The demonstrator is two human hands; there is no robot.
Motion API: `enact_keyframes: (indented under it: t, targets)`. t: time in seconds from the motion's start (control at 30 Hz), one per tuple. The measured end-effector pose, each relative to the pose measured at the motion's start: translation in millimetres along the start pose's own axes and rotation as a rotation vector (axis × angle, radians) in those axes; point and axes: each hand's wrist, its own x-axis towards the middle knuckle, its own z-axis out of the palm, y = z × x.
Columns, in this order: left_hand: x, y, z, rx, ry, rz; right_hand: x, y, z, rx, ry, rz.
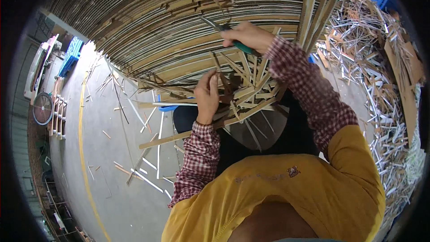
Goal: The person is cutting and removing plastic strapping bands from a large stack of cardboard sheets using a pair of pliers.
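Cardboard strips, thin, flat: left hand grips bundle; right hand clasps green-handled pliers

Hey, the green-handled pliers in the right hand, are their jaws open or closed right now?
Cannot tell. The right hand grips the green-handled pliers against the stacked cardboard, and the thin dark tips are too small to separate.

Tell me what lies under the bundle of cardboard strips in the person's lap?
Under the strips a dark round seat or lap shows, with a blue edge beside the left hand. What it stands on is covered.
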Motion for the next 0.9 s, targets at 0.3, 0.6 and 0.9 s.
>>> enact_keyframes:
  t: [0.3, 0.6, 0.9]
  targets:
    - [9, 35, -20, -0.220, 0.216, 0.261, -118, 38, 81, -0.048, -0.178, -0.086]
    - [62, 42, 6, -0.445, 0.116, 0.082, -19, 21, -1, -0.009, -0.040, 0.084]
    - [95, 53, 30, -0.483, 0.040, 0.044, 7, -6, 27, 0.116, 0.166, 0.155]
